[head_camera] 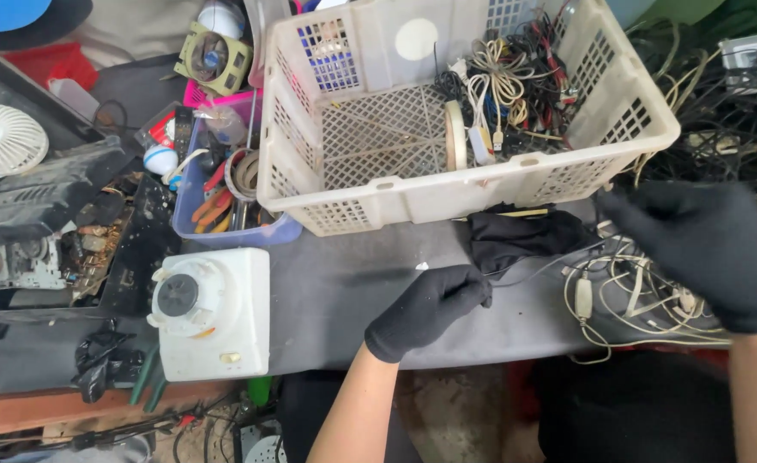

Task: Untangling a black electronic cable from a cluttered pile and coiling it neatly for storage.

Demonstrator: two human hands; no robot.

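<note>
Left hand [428,310]: black-gloved, pinched on a thin wire [539,267] at the edge of the black cloth [515,238].
Right hand [711,247]: black-gloved, raised over white cables [631,304]; grip unclear.
Cloth: on grey table [335,296], just before the basket [447,120].
Left side: white appliance [214,313], blue bin [191,197].

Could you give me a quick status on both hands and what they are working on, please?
Left hand pinching thin wire beside black cloth. Right hand raised over cable tangle, grip unclear. Basket behind.
</note>
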